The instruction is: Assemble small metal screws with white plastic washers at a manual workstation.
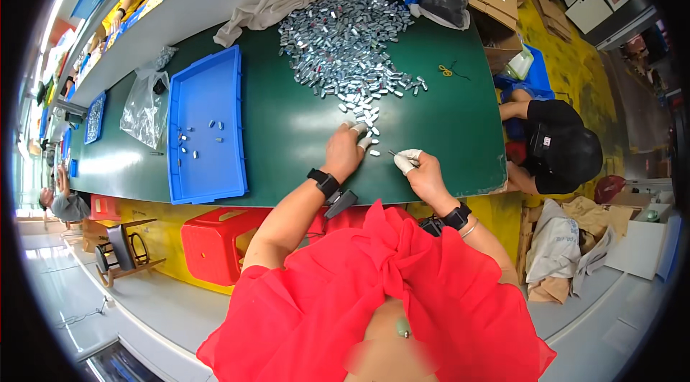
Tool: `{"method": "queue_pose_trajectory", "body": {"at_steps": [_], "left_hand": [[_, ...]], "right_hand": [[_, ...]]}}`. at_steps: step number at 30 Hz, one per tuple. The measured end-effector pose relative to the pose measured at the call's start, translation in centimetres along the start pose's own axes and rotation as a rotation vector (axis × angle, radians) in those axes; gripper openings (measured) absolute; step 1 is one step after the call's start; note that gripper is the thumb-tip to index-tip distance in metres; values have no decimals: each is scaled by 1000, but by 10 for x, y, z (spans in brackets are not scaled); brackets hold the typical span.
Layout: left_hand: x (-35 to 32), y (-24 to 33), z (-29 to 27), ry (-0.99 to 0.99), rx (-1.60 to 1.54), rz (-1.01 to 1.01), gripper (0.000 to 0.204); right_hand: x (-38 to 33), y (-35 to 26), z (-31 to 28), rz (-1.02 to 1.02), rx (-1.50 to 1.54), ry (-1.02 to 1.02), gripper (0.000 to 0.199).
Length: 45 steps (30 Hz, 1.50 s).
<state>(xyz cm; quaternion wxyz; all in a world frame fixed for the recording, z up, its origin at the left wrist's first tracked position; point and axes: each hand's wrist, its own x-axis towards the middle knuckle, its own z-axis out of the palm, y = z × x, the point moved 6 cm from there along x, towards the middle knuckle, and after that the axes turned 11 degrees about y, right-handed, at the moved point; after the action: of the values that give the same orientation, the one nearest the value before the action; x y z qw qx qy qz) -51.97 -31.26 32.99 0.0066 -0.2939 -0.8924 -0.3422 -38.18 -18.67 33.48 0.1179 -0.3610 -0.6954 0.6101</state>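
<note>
I am looking down at a dark green table [287, 130] from above, my two bare forearms coming in from the bottom. My left hand [345, 152] rests palm down on the table, its white-capped fingertips [359, 128] touching a few small silver metal pieces [371, 117] at the near edge of a large heap. The fingers are bent over the pieces; I cannot tell whether they have closed on one. The heap of metal pieces [345, 40] spreads away from that hand toward twelve o'clock, wide and glittering, with loose strays trailing down to my fingertips.

My right hand [424, 173] sits just beside the left, toward three o'clock. Its thumb and forefinger, also capped in white [406, 160], are pinched on a thin, small metal part [394, 154] that sticks out toward ten o'clock, pointing at the strays under my left hand. The two hands are near each other but apart.

At nine o'clock from my left hand lies a blue plastic tray [208, 181] holding a scattering of the same silver pieces. Beyond it, farther toward nine o'clock, a crumpled clear plastic bag [144, 109] lies on the table. A beige cloth [266, 5] lies at eleven o'clock past the heap. At three o'clock, off the table's end, a person in black [560, 145] sits bent over.
</note>
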Motion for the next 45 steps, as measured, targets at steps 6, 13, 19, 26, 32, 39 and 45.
{"method": "queue_pose_trajectory", "body": {"at_steps": [6, 13, 19, 26, 32, 39, 45], "left_hand": [[9, -15, 22, 13, 111, -89, 21], [14, -46, 23, -264, 19, -234, 24], [2, -45, 9, -294, 32, -74, 24], [-32, -29, -12, -269, 38, 283, 9], [-41, -14, -29, -338, -399, 235, 12], [-47, -1, -36, -471, -394, 242, 13], [-48, 9, -11, -373, -746, -199, 14]], "right_hand": [[19, 12, -28, 26, -7, -61, 22], [25, 5, -7, -57, -87, -187, 22], [10, -9, 16, -150, -193, -105, 25], [-7, -11, 52, -264, -545, 14, 28], [-32, -21, 54, -262, -595, 94, 27], [-34, -11, 50, -230, -554, -3, 29], [-33, -37, 16, -296, -487, -12, 30]]}}
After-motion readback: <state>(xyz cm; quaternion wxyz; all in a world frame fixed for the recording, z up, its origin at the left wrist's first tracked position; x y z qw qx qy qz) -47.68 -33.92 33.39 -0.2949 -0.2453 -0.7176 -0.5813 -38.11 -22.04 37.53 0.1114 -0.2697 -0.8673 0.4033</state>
